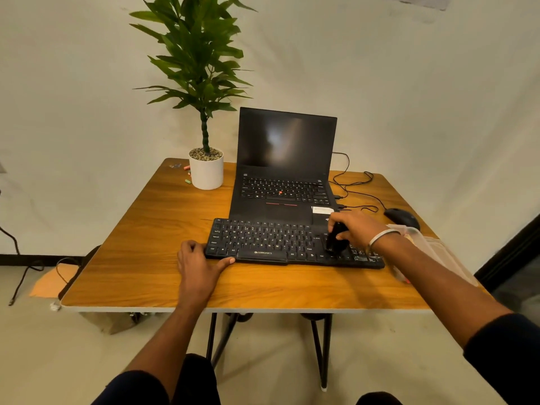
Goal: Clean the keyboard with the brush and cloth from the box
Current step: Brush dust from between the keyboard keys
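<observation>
A black keyboard lies across the wooden table, in front of an open laptop. My left hand rests at the keyboard's left end, thumb along its front edge and fingers curled at its side. My right hand grips a black brush and holds it down on the keys at the keyboard's right part. A clear plastic box stands at the table's right edge, partly hidden by my right forearm. No cloth is visible.
A potted plant in a white pot stands at the back left with small coloured bits beside it. A black mouse and its cables lie at the back right. Cables hang on the floor at the left.
</observation>
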